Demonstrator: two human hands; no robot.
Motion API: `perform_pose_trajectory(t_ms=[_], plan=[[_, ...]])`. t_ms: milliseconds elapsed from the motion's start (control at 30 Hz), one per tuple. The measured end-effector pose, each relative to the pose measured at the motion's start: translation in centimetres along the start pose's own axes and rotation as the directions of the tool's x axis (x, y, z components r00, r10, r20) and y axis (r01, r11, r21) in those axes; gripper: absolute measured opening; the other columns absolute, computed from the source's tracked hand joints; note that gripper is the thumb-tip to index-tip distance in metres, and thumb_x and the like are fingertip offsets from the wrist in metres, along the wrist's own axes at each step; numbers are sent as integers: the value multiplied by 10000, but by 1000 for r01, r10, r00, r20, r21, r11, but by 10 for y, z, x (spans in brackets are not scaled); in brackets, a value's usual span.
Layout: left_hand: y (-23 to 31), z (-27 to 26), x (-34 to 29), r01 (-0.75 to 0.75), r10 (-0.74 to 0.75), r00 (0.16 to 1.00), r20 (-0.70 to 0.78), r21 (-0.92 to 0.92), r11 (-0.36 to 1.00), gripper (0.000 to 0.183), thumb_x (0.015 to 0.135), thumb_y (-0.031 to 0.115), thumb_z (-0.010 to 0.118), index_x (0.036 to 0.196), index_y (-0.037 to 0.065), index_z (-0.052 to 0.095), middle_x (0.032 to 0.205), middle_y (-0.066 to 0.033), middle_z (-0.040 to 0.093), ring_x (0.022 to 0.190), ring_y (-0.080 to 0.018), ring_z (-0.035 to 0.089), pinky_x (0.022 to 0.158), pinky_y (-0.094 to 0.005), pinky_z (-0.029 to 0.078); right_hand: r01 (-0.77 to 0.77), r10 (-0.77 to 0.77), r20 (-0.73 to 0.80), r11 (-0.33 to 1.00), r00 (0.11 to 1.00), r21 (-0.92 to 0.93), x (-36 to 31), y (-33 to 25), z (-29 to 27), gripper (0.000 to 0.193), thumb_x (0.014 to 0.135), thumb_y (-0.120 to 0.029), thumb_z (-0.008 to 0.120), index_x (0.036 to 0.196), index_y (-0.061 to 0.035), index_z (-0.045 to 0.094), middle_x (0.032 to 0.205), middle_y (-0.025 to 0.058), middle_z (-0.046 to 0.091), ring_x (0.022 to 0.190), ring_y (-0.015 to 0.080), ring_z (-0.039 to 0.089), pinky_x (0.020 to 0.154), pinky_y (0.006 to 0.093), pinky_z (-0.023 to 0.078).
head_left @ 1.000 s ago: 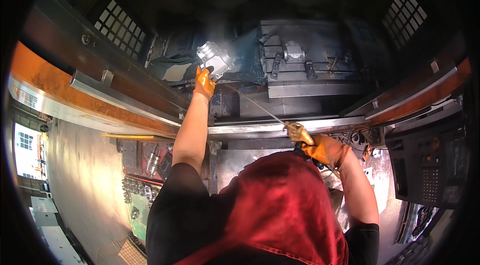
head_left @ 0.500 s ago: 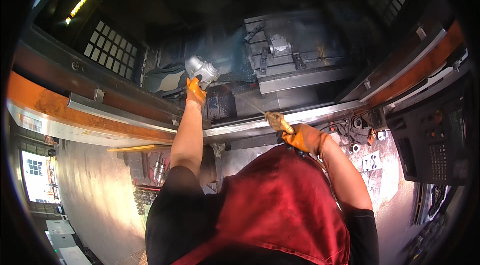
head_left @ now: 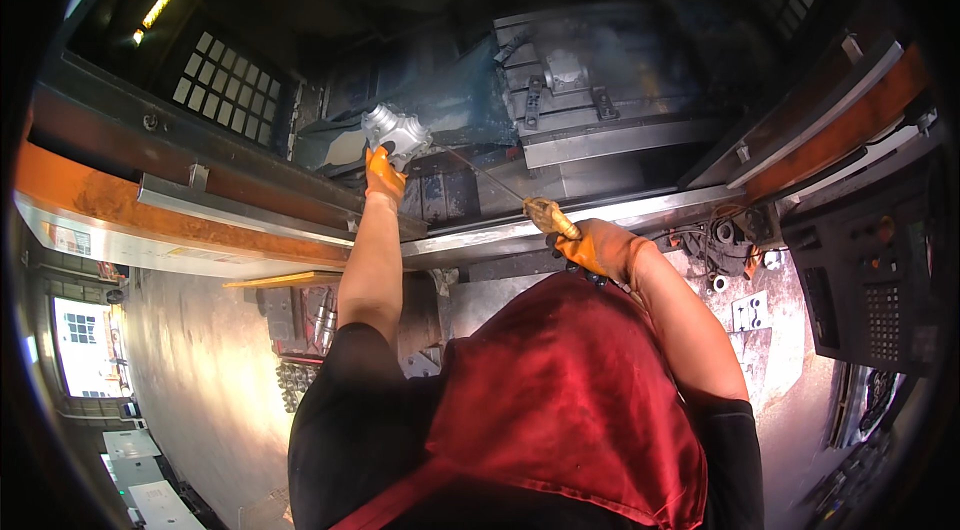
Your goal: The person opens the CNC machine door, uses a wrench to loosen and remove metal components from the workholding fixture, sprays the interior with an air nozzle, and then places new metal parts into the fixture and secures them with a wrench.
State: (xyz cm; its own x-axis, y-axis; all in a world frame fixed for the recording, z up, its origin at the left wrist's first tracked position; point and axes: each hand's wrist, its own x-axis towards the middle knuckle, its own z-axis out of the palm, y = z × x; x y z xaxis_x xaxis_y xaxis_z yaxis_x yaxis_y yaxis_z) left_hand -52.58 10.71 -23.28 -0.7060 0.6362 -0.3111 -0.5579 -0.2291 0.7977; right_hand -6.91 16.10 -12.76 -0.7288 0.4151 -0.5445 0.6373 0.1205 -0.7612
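Note:
My left hand (head_left: 386, 173), in an orange glove with dark fingertips, grips a silver metal casting (head_left: 398, 134) with rounded, flanged ends. It holds the part up inside the dark machine bay, past the front sill. My right hand (head_left: 603, 250), also gloved in orange, is closed around a yellowish air blow gun (head_left: 549, 217) just on my side of the sill. The gun's long thin nozzle (head_left: 497, 182) points up and left at the casting, its tip a short way from it. The fingers on the gun's handle are partly hidden.
Behind the sill (head_left: 470, 241), a slotted machine table (head_left: 620, 143) carries a second metal casting (head_left: 566, 70) between dark clamps (head_left: 604, 103). A control panel (head_left: 868, 275) stands at the right. Loose parts and cables lie on a bench (head_left: 748, 315) to the right; a yellow-edged tray (head_left: 285, 280) is at the left.
The casting in my left hand has turned and shifted slightly left. My right hand has moved a little left with the blow gun, its nozzle still aimed toward the casting.

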Motion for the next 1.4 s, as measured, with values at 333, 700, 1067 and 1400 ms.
perform_pose_trajectory(t_ms=[333, 700, 1067, 1400], plan=[[17, -8, -31, 167, -167, 985, 34, -3, 986, 273, 832, 170, 646, 1101, 139, 615, 1021, 5, 683, 890, -172, 667, 623, -290, 515, 82, -91, -45, 982, 995, -169, 48, -25, -7, 490, 907, -494, 572, 963, -27, 706, 811, 150, 690, 679, 311, 609, 679, 387, 485], [-11, 14, -12, 230, -204, 956, 211, -106, 967, 327, 850, 141, 621, 1177, 121, 610, 1154, -48, 661, 1052, -235, 643, 878, -397, 528, 102, -103, 22, 992, 994, 78, 9, 39, -22, 405, 915, -441, 550, 1013, -70, 682, 788, 107, 679, 674, 221, 601, 642, 366, 478], [-32, 35, -8, 341, -339, 911, 233, 34, 939, 435, 894, 353, 623, 1281, 161, 572, 1209, -23, 649, 1053, -218, 631, 761, -352, 507, 68, -63, -122, 997, 991, 42, -16, 51, 3, 339, 944, -348, 575, 1025, -35, 681, 779, 71, 680, 738, 161, 595, 678, 337, 481], [-87, -9, -19, 463, -442, 870, 217, -54, 885, 358, 887, 344, 614, 1197, 167, 615, 1088, 11, 674, 995, -177, 645, 698, -292, 485, -131, 451, -532, 836, 717, 532, 17, 154, 5, 314, 959, -361, 568, 1005, -54, 620, 745, 61, 620, 511, 165, 527, 459, 336, 423]])
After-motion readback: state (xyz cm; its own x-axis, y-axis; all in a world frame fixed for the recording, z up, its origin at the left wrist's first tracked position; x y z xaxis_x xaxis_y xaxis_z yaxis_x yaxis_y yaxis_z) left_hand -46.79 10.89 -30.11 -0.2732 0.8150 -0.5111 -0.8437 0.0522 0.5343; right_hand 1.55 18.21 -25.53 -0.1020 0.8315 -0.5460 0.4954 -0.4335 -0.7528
